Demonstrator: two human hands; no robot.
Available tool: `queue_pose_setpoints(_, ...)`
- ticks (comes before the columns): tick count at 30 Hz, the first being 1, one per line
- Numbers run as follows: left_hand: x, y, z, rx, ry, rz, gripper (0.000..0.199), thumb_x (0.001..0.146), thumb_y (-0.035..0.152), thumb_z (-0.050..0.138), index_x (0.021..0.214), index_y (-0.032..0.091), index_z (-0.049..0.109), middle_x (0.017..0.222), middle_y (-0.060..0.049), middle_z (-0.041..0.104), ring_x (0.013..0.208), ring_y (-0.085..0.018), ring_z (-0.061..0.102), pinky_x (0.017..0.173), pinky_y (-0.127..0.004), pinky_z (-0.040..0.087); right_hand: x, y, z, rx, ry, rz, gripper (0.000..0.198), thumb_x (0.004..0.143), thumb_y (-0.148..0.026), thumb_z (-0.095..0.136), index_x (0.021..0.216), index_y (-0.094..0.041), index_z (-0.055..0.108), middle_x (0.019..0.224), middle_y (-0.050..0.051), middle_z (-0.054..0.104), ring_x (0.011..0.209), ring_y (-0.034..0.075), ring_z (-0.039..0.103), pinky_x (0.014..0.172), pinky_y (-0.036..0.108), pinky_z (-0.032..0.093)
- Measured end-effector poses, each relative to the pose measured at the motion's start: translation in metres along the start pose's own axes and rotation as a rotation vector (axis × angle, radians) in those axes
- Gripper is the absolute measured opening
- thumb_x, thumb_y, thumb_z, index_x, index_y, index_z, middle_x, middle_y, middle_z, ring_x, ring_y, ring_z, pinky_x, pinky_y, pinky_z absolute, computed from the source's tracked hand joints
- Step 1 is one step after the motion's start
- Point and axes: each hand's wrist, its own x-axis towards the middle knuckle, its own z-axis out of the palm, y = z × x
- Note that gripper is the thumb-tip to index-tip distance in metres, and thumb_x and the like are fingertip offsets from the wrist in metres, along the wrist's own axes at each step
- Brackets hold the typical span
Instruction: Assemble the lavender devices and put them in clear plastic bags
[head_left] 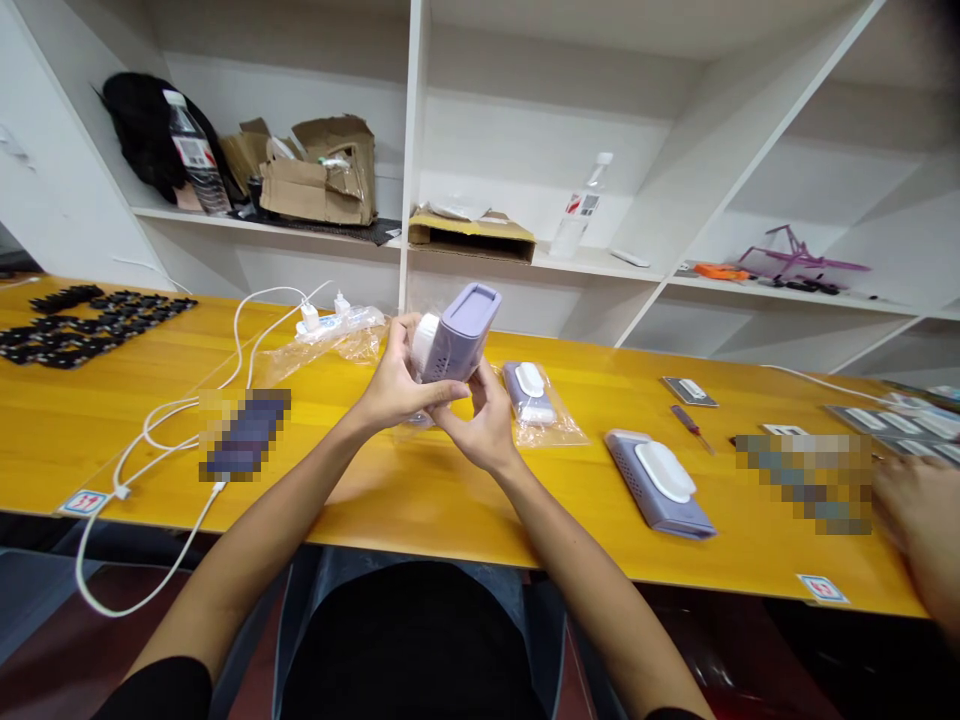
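Observation:
Both of my hands hold a lavender plastic device (466, 325) above the table. It is tilted, with a recessed end face up, small holes in its side and a white ridged part on its left. My left hand (401, 385) wraps its left side, thumb across the near face. From below and the right, my right hand (484, 420) grips it, its fingers partly hidden behind. Some clear plastic film shows around the device. Just right of my hands lies a similar lavender device (521, 388) in a clear bag. Farther right rests another lavender device (660, 485) with a white oval part on top.
On the yellow table (360, 490), a phone (246, 435) with a white cable lies left, near a power strip (341, 325) and black parts (82, 325). A screwdriver (691, 427) lies right, beyond which another person's hand (919, 510) rests. White shelves (525, 110) stand behind.

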Motion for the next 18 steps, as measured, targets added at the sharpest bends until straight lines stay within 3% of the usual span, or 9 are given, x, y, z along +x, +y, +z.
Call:
queue_pose_setpoints(3, 0.007, 0.008, 0.003, -0.019, 0.034, 0.031, 0.106, 0.059, 0.08, 0.096, 0.134, 0.029, 0.041, 0.129, -0.011, 0.062, 0.121, -0.034, 0.069, 0.101, -0.05, 0.061, 0.007, -0.005, -0.006, -0.045, 0.006, -0.026, 0.063, 0.085, -0.044, 0.086, 0.14, -0.029, 0.059, 0.126, 0.009, 0.073, 0.115, 0.033, 0.072, 0.106, 0.054, 0.061)
queue_pose_setpoints(8, 0.029, 0.025, 0.011, -0.066, 0.097, 0.085, 0.098, 0.061, 0.07, 0.1, 0.129, 0.029, 0.044, 0.12, -0.007, 0.063, 0.113, -0.033, 0.072, 0.093, -0.05, 0.064, 0.031, -0.019, -0.017, -0.043, -0.024, -0.079, 0.061, 0.089, -0.042, 0.082, 0.144, -0.03, 0.058, 0.133, 0.008, 0.071, 0.129, 0.034, 0.068, 0.114, 0.054, 0.057)
queue_pose_setpoints(14, 0.059, 0.039, 0.014, -0.068, 0.138, 0.181, 0.103, 0.064, 0.064, 0.102, 0.144, 0.03, 0.046, 0.136, -0.01, 0.06, 0.133, -0.042, 0.067, 0.101, -0.061, 0.061, 0.059, -0.037, -0.025, 0.021, -0.049, -0.097, 0.058, 0.087, -0.048, 0.085, 0.136, -0.026, 0.061, 0.13, 0.008, 0.073, 0.123, 0.031, 0.071, 0.11, 0.051, 0.061)
queue_pose_setpoints(18, 0.07, 0.044, 0.012, -0.076, 0.109, 0.221, 0.104, 0.065, 0.065, 0.101, 0.146, 0.028, 0.046, 0.133, -0.011, 0.062, 0.135, -0.043, 0.066, 0.104, -0.065, 0.058, 0.066, -0.047, -0.027, 0.052, -0.022, -0.117, 0.054, 0.085, -0.048, 0.088, 0.127, -0.025, 0.064, 0.125, 0.007, 0.075, 0.117, 0.029, 0.074, 0.105, 0.048, 0.064)
